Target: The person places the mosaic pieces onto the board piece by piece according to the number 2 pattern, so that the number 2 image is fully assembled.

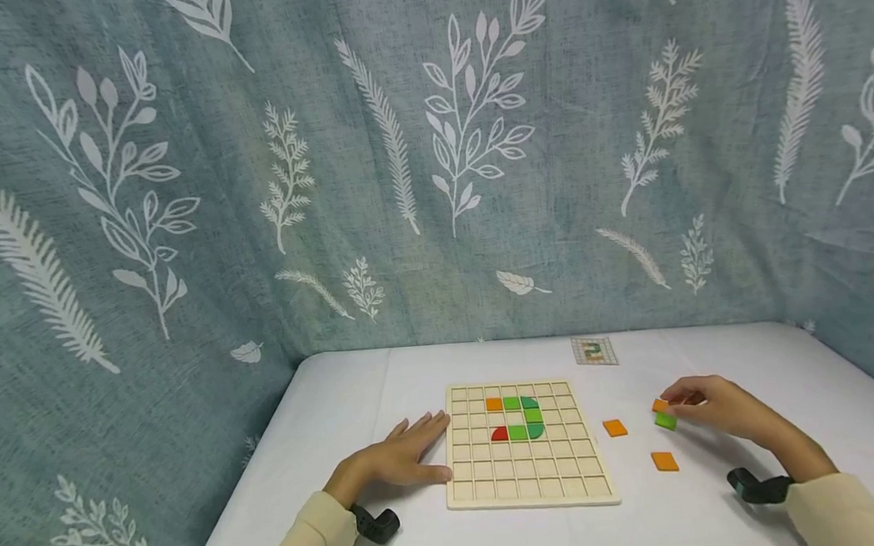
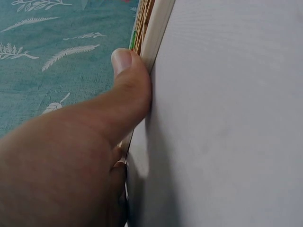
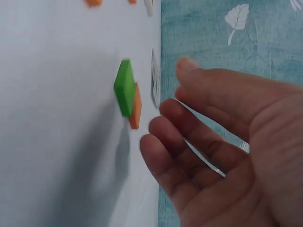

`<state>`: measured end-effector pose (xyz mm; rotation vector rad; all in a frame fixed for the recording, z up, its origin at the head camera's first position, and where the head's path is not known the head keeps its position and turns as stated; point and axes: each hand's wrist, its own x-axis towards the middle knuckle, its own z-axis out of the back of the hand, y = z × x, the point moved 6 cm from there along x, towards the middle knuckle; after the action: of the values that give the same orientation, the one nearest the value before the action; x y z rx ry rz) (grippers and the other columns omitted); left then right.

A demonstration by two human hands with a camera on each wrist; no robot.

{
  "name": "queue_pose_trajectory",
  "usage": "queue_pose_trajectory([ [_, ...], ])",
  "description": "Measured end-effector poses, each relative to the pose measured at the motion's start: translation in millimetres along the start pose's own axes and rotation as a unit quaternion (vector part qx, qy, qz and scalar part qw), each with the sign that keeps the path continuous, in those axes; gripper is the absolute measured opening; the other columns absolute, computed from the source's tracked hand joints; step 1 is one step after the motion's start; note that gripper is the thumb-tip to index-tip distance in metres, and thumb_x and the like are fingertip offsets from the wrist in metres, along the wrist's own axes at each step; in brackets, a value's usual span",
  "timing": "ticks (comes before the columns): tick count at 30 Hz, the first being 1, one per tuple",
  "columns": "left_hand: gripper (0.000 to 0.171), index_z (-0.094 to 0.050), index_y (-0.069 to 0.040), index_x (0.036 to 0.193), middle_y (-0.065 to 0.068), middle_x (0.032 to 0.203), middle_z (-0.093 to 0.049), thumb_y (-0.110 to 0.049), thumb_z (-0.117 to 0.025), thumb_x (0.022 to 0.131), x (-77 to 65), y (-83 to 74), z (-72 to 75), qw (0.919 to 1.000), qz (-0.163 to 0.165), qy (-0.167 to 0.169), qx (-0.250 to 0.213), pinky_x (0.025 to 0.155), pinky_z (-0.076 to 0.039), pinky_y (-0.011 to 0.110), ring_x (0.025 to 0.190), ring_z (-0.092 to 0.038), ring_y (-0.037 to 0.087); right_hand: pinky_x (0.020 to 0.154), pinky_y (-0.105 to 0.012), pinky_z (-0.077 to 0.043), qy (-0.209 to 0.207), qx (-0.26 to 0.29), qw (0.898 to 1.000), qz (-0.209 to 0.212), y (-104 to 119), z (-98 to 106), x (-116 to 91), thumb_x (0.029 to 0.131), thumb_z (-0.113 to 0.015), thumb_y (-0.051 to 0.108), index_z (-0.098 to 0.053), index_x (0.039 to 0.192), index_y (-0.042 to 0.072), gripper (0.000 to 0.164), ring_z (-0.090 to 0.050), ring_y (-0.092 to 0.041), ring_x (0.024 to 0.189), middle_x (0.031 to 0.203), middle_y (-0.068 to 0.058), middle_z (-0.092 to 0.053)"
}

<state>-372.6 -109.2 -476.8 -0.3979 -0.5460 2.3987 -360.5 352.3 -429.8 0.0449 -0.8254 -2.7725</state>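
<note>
A wooden grid board point(image 1: 524, 468) lies on the white table, holding orange, green and red pieces in a hook-shaped pattern. My left hand point(image 1: 399, 459) rests flat beside it with fingers spread; fingertips and thumb touch its left edge. In the left wrist view the thumb point(image 2: 130, 85) lies against the board's side. To the right, my right hand point(image 1: 719, 406) hovers with loosely bent fingers over a green tile point(image 1: 666, 421) and an orange tile point(image 1: 660, 405). The right wrist view shows the green tile point(image 3: 124, 88) close to the orange tile point(image 3: 136, 106), both apart from the fingertips.
Two more orange tiles lie between board and right hand, one nearer the board point(image 1: 615, 427), the other closer to the front point(image 1: 665, 461). A small pattern card point(image 1: 594, 351) lies at the back. A leaf-printed curtain point(image 1: 416, 182) hangs behind the table.
</note>
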Motion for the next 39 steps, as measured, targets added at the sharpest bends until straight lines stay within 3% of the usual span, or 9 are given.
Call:
queue_pose_trajectory([
  [5,0.095,-0.015,-0.011,0.161,0.005,0.169,-0.014,-0.058,-0.06,0.093,0.6,0.0,0.5,1.0,-0.004,0.003,0.002,0.126,-0.003,0.055,0.158,-0.009,0.025,0.069,-0.026,-0.051,0.012,-0.008,1.0,-0.012,-12,-5,1,0.092,-0.073,0.025,-0.073,0.109,0.007,0.025,-0.061,-0.013,0.087,0.101,-0.003,-0.071],
  [11,0.095,-0.015,-0.011,0.161,0.004,0.169,-0.014,-0.059,-0.061,0.093,0.3,0.3,0.8,1.0,0.0,0.001,-0.001,0.127,-0.001,0.054,0.158,-0.008,0.025,0.066,-0.024,-0.048,-0.007,-0.025,1.0,-0.002,-12,-11,2,0.088,-0.076,0.027,-0.073,0.102,0.008,0.024,-0.056,-0.005,0.078,0.094,0.0,-0.07],
  [25,0.095,-0.015,-0.011,0.161,0.005,0.169,-0.015,-0.058,-0.06,0.093,-0.1,0.4,0.3,1.0,-0.001,-0.001,0.002,0.126,-0.002,0.055,0.157,-0.009,0.026,0.064,-0.024,-0.049,-0.012,-0.037,0.999,0.01,-12,-17,5,0.084,-0.08,0.027,-0.072,0.1,0.01,0.024,-0.055,-0.003,0.075,0.09,0.002,-0.067],
  [32,0.095,-0.014,-0.012,0.162,0.003,0.169,-0.015,-0.06,-0.06,0.093,0.9,2.1,0.0,1.0,0.001,-0.004,0.006,0.126,-0.003,0.054,0.158,-0.009,0.024,0.059,-0.024,-0.043,-0.009,-0.038,0.999,0.017,-9,-19,6,0.082,-0.082,0.029,-0.072,0.101,0.008,0.03,-0.048,-0.005,0.07,0.087,0.002,-0.062],
  [39,0.095,-0.014,-0.012,0.162,0.004,0.169,-0.014,-0.058,-0.061,0.093,-0.7,-0.6,1.3,1.0,0.001,0.001,0.0,0.126,-0.002,0.055,0.158,-0.008,0.024,0.06,-0.024,-0.042,-0.003,-0.042,0.999,0.006,-10,-20,7,0.086,-0.079,0.021,-0.073,0.102,0.008,0.022,-0.048,-0.008,0.072,0.087,0.001,-0.061],
])
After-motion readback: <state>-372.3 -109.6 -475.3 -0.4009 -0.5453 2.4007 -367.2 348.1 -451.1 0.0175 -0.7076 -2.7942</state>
